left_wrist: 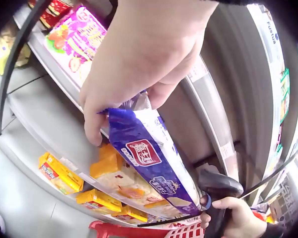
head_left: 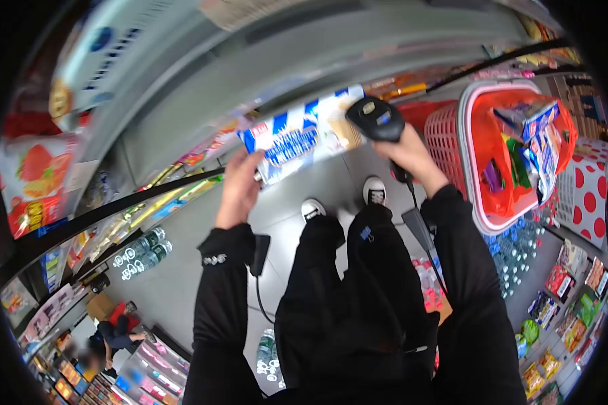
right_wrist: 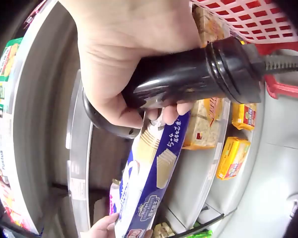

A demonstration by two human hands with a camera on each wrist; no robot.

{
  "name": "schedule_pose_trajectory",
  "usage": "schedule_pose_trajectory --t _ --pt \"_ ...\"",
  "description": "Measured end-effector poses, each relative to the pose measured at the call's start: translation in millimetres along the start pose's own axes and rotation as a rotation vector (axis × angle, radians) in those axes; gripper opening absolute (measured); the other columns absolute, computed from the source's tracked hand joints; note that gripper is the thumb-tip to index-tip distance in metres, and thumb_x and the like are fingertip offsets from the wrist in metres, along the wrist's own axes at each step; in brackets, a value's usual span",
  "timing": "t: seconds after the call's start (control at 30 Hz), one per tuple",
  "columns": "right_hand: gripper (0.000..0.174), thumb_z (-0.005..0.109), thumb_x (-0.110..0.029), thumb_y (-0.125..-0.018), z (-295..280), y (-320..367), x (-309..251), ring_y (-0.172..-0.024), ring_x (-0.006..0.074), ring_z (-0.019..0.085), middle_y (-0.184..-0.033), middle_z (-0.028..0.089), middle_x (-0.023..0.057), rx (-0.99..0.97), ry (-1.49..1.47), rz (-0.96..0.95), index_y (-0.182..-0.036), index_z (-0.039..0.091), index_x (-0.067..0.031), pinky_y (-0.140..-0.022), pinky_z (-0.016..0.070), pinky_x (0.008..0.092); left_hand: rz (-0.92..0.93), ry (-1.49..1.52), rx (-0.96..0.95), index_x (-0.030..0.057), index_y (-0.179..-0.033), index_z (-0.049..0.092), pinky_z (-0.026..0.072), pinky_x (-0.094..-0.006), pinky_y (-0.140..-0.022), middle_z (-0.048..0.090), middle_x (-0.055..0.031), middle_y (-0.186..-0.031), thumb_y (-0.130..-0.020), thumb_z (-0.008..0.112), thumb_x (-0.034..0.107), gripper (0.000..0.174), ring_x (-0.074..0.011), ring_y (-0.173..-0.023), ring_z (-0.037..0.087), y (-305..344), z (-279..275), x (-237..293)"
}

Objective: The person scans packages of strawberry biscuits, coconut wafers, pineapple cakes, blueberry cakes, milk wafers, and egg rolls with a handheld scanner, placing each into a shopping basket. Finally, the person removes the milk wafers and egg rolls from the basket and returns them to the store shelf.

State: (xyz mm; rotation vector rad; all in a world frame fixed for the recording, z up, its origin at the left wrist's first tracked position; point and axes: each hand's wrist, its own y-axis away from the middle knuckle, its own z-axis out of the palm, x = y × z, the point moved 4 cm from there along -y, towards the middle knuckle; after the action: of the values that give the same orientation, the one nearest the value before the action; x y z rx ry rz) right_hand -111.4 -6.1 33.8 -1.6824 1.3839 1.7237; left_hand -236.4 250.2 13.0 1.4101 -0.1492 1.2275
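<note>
My left hand (head_left: 240, 182) grips one end of a long blue-and-white packet of wafers (head_left: 290, 142), thumb and fingers pinching the crimped wrapper in the left wrist view. A black handheld barcode scanner (head_left: 375, 118) is in my right hand (head_left: 412, 155), whose fingers wrap round its handle (right_wrist: 179, 79). The scanner's head overlaps the packet's right end in the head view. In the right wrist view, the right fingertips are right at that end of the packet (right_wrist: 146, 173). A cable (head_left: 425, 256) trails from the scanner.
A grey shop shelf (head_left: 277, 61) stands before me. To the right is a pink-and-red basket (head_left: 476, 162) with several packets inside. Yellow packs (left_wrist: 59, 173) sit on a lower shelf. Water bottles (head_left: 145, 253) stand on the floor at left; a person (head_left: 118, 331) is farther back.
</note>
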Motion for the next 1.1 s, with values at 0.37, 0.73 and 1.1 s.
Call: schedule_pose_trajectory --t 0.37,0.73,1.1 --pt "0.032 0.060 -0.021 -0.063 -20.9 -60.2 -3.7 -0.057 0.0154 0.059 -0.064 0.058 0.0087 0.112 0.177 -0.181 -0.082 0.056 0.0053 -0.054 0.0467 0.0245 0.440 -0.280 0.133 -0.0062 -0.111 0.036 0.0459 -0.0298 -0.075 0.048 -0.0138 -0.101 -0.074 0.054 0.000 0.042 -0.0212 -0.085 0.054 -70.3 20.1 24.0" --pt "0.016 0.058 -0.015 -0.066 -23.8 -100.9 0.7 -0.048 0.0094 0.047 -0.054 0.051 0.0020 0.082 -0.035 -0.222 -0.075 0.057 -0.0021 -0.046 0.0381 0.0228 0.282 -0.255 0.016 -0.0074 -0.120 0.029 0.0411 -0.0326 -0.082 0.046 -0.0157 -0.108 -0.074 0.045 -0.006 0.048 -0.0222 -0.093 0.049 -101.8 41.7 26.5" --pt "0.037 0.061 -0.027 -0.062 -20.7 -109.6 6.4 -0.054 0.0123 0.052 -0.066 0.056 0.0079 0.240 0.143 -0.201 -0.079 0.057 0.0051 -0.051 0.0427 0.0243 0.575 -1.066 0.121 -0.0082 -0.113 0.040 0.0356 -0.0279 -0.081 0.050 -0.0158 -0.101 -0.070 0.061 0.015 0.053 -0.0201 -0.092 0.046 -64.1 57.0 16.6"
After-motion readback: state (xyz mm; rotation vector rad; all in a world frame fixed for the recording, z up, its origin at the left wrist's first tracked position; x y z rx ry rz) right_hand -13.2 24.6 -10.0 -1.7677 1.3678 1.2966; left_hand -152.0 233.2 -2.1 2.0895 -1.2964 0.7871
